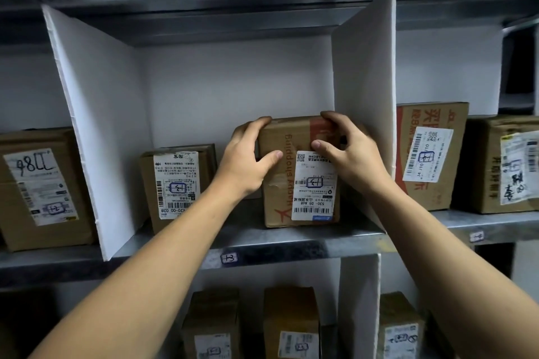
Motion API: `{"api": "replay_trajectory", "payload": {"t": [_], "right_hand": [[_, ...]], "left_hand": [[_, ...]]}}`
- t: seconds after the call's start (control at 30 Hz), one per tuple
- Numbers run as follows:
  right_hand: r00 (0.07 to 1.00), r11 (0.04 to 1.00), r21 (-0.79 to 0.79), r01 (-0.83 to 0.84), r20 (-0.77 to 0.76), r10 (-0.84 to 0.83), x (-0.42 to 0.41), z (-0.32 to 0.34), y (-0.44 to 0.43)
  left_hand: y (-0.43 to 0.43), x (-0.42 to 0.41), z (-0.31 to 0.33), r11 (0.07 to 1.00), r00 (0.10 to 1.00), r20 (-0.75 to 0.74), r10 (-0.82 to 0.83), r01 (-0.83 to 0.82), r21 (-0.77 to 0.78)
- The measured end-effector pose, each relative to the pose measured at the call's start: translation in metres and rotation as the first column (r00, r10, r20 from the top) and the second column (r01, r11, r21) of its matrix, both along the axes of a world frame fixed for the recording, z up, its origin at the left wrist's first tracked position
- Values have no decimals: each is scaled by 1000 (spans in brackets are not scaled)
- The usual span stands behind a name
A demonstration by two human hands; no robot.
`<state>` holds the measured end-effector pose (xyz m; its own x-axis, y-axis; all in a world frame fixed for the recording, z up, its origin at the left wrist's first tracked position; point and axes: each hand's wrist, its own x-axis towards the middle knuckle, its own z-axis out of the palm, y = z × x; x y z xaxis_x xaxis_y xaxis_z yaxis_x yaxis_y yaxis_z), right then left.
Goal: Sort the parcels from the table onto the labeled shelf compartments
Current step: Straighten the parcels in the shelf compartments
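Note:
A brown cardboard parcel (284, 183) with a white shipping label stands on the metal shelf (291, 242) in the middle compartment, close to the right white divider (364, 73). My left hand (248, 159) grips its upper left corner and my right hand (347, 151) grips its upper right corner. A second labeled parcel (175, 181) stands to its left in the same compartment. A small handwritten tag (229, 258) is stuck on the shelf's front edge below.
The left white divider (96, 125) bounds the compartment. A large parcel (40, 189) fills the left compartment. Two parcels (428, 154) (501, 166) stand in the right one, above another tag (477, 236). Several small parcels (291, 326) sit on the lower shelf.

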<state>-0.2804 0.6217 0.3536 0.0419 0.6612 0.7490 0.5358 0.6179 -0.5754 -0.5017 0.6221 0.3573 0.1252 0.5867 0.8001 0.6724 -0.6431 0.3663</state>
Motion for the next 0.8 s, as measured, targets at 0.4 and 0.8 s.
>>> {"api": "replay_trajectory", "payload": {"t": [0.4,0.8], "right_hand": [[977,987,84,138,151,-149,-10,-18,-16],[822,857,466,221,383,-421,16,-48,-57]], "left_hand": [[-12,-5,1,997,998,19,60,-61,37],[-53,6,-20,925,975,-156,161,-94,368]]}}
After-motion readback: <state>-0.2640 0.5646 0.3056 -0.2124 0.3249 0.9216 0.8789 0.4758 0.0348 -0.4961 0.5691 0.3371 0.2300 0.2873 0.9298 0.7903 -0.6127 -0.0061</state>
